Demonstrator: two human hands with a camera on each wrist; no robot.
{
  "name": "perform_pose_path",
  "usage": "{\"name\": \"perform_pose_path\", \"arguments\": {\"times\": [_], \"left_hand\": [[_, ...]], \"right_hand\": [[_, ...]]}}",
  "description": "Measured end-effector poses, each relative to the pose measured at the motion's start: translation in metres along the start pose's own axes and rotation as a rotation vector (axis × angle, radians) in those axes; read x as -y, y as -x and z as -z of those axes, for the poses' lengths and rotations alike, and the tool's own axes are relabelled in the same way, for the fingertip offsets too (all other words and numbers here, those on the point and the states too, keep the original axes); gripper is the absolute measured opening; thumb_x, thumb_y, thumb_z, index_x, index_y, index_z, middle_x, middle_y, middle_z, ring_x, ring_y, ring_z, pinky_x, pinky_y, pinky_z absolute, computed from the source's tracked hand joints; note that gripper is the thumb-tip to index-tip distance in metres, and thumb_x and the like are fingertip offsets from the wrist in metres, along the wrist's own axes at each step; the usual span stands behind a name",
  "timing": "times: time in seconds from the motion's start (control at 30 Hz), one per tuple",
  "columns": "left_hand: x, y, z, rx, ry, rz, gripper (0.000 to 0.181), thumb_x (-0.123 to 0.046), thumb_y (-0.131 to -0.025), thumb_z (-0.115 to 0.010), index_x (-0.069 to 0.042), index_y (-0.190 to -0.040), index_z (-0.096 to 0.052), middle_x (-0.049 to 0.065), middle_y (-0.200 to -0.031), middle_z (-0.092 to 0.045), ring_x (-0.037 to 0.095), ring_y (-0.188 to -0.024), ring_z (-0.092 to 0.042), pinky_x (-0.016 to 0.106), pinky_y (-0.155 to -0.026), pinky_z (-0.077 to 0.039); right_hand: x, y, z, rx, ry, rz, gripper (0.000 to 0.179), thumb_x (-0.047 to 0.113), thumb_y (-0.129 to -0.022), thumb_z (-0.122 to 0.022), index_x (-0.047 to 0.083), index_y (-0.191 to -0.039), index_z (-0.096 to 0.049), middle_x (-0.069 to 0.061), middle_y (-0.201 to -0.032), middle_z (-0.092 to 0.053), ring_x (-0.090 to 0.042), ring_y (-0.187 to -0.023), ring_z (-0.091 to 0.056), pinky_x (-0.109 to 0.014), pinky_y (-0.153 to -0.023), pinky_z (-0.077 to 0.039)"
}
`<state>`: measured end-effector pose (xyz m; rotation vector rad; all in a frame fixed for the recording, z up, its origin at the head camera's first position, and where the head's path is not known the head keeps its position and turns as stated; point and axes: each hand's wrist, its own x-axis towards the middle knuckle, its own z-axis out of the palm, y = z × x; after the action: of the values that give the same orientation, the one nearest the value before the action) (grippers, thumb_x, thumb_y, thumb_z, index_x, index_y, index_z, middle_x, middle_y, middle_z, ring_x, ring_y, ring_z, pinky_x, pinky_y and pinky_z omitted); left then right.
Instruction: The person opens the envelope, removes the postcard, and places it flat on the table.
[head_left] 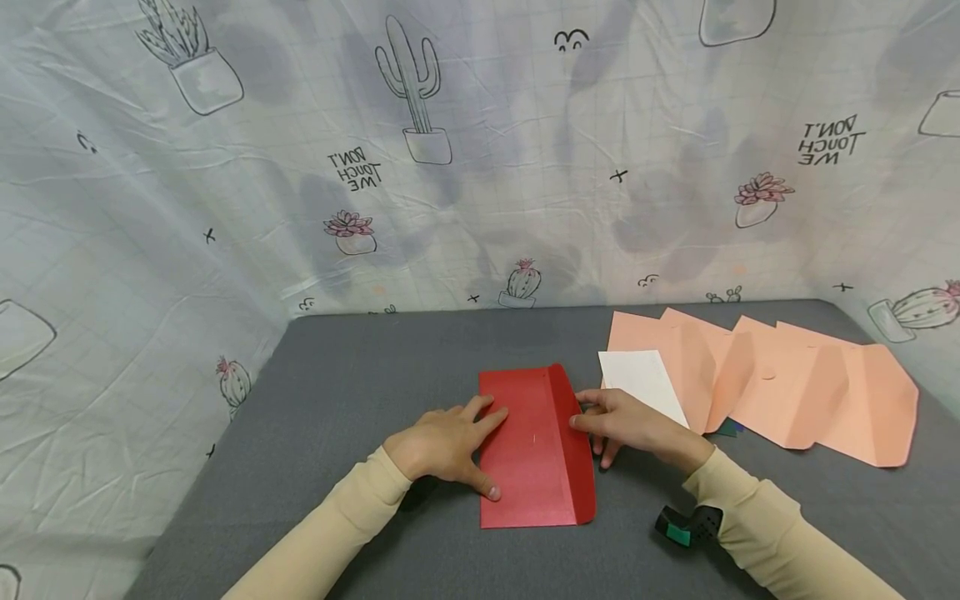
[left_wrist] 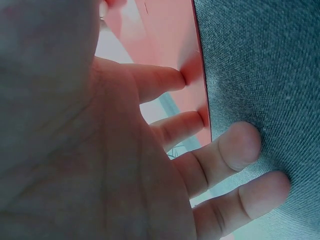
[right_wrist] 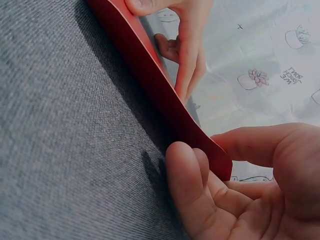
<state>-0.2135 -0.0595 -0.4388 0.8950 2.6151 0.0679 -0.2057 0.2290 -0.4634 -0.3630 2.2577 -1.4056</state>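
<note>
A red envelope point(head_left: 525, 450) lies flat on the grey table, its long flap point(head_left: 576, 475) lifted along the right side. With its fingers spread, my left hand point(head_left: 442, 442) presses on the envelope's left edge. The left wrist view shows two fingertips on the red paper point(left_wrist: 170, 35) and two on the cloth beside it. My right hand point(head_left: 637, 425) pinches the flap's outer edge between thumb and fingers. From the right wrist, the flap point(right_wrist: 155, 90) stands tilted up off the table, the thumb on its inner side.
Several peach envelopes point(head_left: 787, 383) overlap in a row at the back right, with a white card point(head_left: 637, 379) at their left end. Something small and dark green point(head_left: 727, 428) peeks out beneath them. A patterned curtain point(head_left: 480, 167) hangs behind the grey table point(head_left: 360, 375).
</note>
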Motion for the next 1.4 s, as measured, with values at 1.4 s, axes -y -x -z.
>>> {"name": "perform_pose_path", "arguments": {"times": [1.4], "left_hand": [[-0.003,0.009,0.007,0.013,0.049,0.032,0.140,-0.068,-0.063,-0.087,-0.022,-0.165,-0.003,0.017,-0.167,-0.025,0.040,-0.140,-0.049,0.052,-0.107,-0.048]], "right_hand": [[0.005,0.002,0.009,-0.133,-0.081,0.029,0.034,0.008,-0.102,-0.052,-0.011,-0.129,-0.050,-0.004,-0.066,-0.063,-0.011,-0.054,-0.060,-0.033,-0.055,-0.059]]}}
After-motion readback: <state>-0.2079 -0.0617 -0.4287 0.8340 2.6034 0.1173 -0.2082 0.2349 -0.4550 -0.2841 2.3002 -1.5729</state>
